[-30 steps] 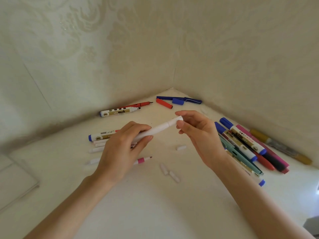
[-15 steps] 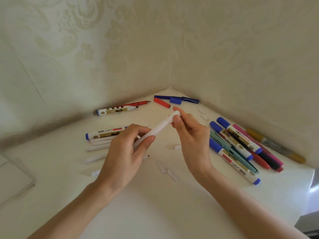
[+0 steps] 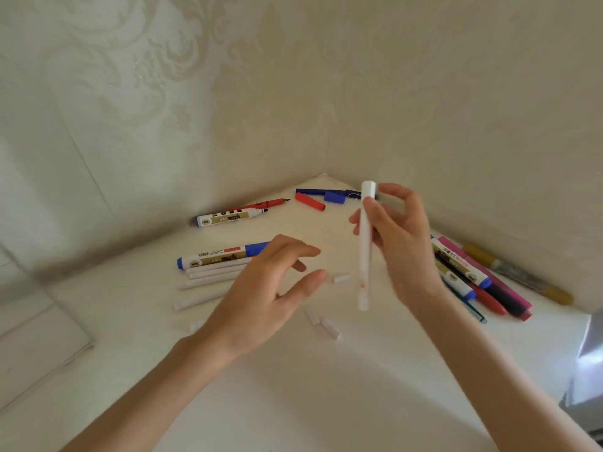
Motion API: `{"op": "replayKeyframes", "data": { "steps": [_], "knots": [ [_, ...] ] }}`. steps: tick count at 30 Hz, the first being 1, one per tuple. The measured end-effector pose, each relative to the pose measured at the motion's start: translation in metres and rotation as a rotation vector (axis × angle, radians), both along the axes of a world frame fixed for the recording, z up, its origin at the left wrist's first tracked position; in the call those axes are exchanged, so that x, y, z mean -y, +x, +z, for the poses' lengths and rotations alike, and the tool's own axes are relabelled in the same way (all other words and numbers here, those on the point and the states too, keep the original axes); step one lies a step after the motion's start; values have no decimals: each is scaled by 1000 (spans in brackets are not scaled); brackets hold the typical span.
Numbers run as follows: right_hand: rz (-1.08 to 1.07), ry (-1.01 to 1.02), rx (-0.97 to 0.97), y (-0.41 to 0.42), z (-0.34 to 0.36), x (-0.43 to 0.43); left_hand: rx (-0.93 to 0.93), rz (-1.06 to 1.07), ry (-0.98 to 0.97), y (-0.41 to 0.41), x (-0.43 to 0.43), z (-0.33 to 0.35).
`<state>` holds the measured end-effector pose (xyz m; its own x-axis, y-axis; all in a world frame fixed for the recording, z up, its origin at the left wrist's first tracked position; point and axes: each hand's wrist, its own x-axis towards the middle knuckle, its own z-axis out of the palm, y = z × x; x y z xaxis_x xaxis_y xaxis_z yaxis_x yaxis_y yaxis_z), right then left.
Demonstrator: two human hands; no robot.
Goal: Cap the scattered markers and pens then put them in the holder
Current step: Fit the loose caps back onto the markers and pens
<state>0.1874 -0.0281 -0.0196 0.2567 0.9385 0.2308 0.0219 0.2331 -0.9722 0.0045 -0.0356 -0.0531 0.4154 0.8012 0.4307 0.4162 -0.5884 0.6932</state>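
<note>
My right hand (image 3: pixel 399 243) holds a white capped marker (image 3: pixel 365 246) nearly upright above the table, thumb and fingers pinched round its upper part. My left hand (image 3: pixel 270 291) hovers to its left with fingers spread and holds nothing. Beneath the left hand lie several white pens (image 3: pixel 212 275) and a blue-capped marker (image 3: pixel 222 257). Loose white caps (image 3: pixel 329 327) lie between my hands, one more (image 3: pixel 341 278) near the left fingertips. A heap of coloured markers (image 3: pixel 473 278) sits to the right. No holder is in view.
Near the corner lie an uncapped black-tipped marker (image 3: pixel 231 218), a red pen (image 3: pixel 261 205), a red cap (image 3: pixel 310 201), a blue cap (image 3: pixel 334 198) and a blue pen (image 3: pixel 313 191). A gold marker (image 3: pixel 518 277) lies along the right wall. Walls close two sides. A flat pale board (image 3: pixel 36 337) lies left.
My left hand has let go of the white marker and opened. My right hand has taken it and swung it from slanted to nearly upright.
</note>
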Motion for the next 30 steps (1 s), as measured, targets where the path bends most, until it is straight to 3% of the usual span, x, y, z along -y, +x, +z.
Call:
{"op": "replayKeyframes", "data": {
  "steps": [3, 5, 13, 18, 23, 26, 30],
  "knots": [
    [-134, -146, 540, 29, -8, 0, 46, 85, -9, -21, -3, -9],
    [-170, -219, 790, 38, -22, 4, 63, 149, -4, -33, -5, -16],
    [-254, -126, 1236, 47, -55, 9, 32, 234, 16, -47, -12, -26],
    [-214, -50, 1259, 43, -36, -5, 19, 281, -20, -52, -21, -16],
    [-31, -67, 1147, 21, -18, -66, -54, 290, 4, -45, -69, 18],
    [25, -125, 1028, 5, -19, -114, -160, 312, -19, -39, -118, 23],
    [18, -158, 1055, -13, -26, -159, -350, 398, -147, -31, -175, 7]
  ]
}}
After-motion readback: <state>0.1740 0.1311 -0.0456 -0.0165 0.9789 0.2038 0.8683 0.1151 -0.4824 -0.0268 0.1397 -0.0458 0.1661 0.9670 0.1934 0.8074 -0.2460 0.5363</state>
